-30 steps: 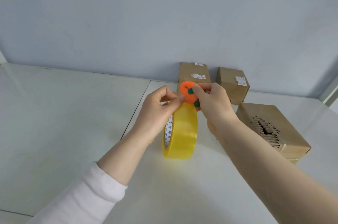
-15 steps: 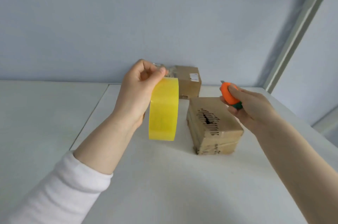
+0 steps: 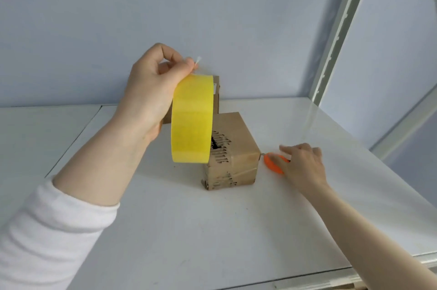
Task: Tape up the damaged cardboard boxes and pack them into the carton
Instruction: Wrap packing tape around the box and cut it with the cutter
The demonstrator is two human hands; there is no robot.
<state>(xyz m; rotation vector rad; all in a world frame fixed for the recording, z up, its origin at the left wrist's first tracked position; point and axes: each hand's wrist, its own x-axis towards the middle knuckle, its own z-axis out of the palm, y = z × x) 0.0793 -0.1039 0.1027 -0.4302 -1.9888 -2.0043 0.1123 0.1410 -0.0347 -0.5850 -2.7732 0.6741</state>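
Observation:
My left hand [image 3: 151, 91] holds a yellow tape roll [image 3: 191, 121] upright in the air, thumb and forefinger pinching its loose end at the top. Just behind and below the roll a damaged cardboard box [image 3: 236, 147] sits on the white table [image 3: 189, 230], its torn top showing corrugation and a dark hole. To the right of the box an orange cutter [image 3: 273, 163] lies on the table. My right hand [image 3: 303, 166] rests over the cutter with its fingers stretched out and blurred.
A second brown box [image 3: 216, 93] stands against the back wall, mostly hidden by the roll and my left hand. A white shelf upright [image 3: 335, 36] rises at the right. The table's front edge runs close below my right forearm.
My left hand has lifted the roll higher and over the damaged box. My right hand has dropped from mid-air to the table, and the cutter now lies beside the box.

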